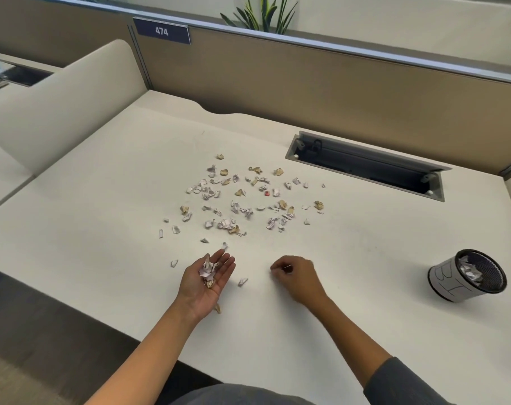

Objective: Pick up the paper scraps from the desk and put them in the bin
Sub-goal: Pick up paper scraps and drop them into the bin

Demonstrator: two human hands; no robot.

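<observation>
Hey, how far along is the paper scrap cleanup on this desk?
Early. The bin already holds some scraps. The left hand cups a small pile of scraps; the right hand looks to be pinching one more. Most scattered scraps remain on the desk.

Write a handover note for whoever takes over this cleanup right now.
Left hand: palm up, open, carrying a small pile of scraps.
Right hand: fingers curled at the desk, seemingly pinching a scrap; too small to confirm.
Bin: on the desk, to the right, some paper already inside.
Left: most scraps lie scattered mid-desk, a few strays near the hands. Gather them, then empty the handful into the bin.
</observation>
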